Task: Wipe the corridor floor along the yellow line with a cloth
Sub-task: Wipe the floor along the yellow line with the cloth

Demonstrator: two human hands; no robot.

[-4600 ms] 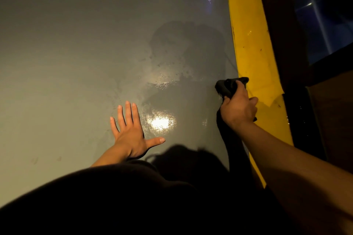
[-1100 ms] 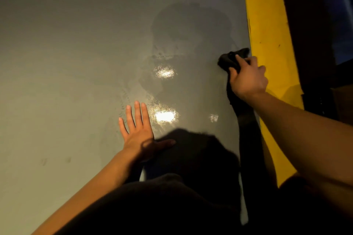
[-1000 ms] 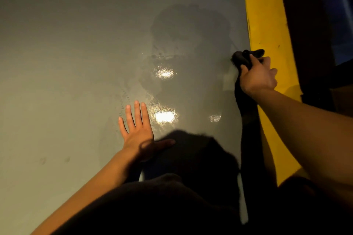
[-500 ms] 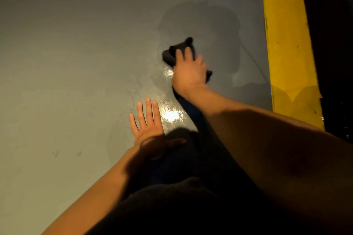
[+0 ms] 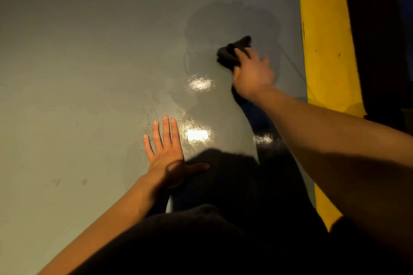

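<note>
Wiping the grey floor (image 5: 89,73) beside the yellow line (image 5: 324,29)
Right hand (image 5: 253,73) clamped on the dark cloth (image 5: 232,52) to scrub; left hand (image 5: 166,152) flat, fingers spread, seemingly bracing the crouch.

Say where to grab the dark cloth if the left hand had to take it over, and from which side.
Grip the bunched end of the cloth that sticks out past the right hand's fingers. Come from the far left, over the bare wet floor. The right hand covers the cloth's near part, so only that lump is free to pinch. The left hand lies flat on the floor.
</note>
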